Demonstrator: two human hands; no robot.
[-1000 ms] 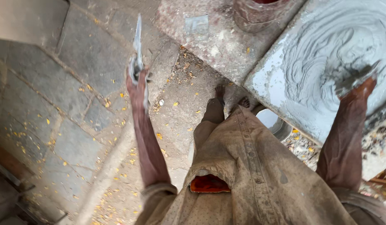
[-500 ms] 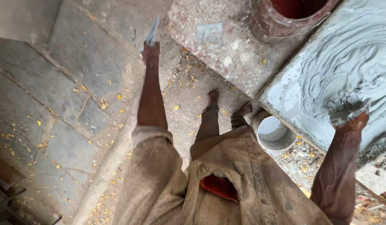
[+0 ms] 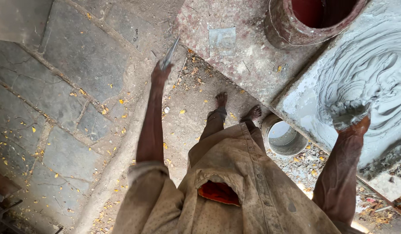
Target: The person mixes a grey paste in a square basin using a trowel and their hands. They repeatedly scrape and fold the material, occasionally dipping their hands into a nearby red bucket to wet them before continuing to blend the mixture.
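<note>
My left hand (image 3: pixel 159 74) is stretched out in front of me and grips a metal trowel (image 3: pixel 170 53), its blade pointing up toward a speckled stone slab (image 3: pixel 248 65). My right hand (image 3: pixel 348 116), coated in grey mortar, presses flat into the wet grey mortar (image 3: pixel 373 73) spread over a raised surface at the right. Nothing separate shows in that hand. Below me are my tan shirt and my bare feet (image 3: pixel 237 108) on dusty ground.
A red-brown cylindrical pot (image 3: pixel 287 30) stands on the slab at the top. A small metal pail (image 3: pixel 283 138) sits on the ground beside my feet. Grey paving stones (image 3: pixel 79 60) with scattered yellow leaves lie to the left; rubble lies at the lower right.
My left hand with the trowel has lowered and swung forward toward the slab. The view has shifted right and closer. My right hand stays in the mortar.
</note>
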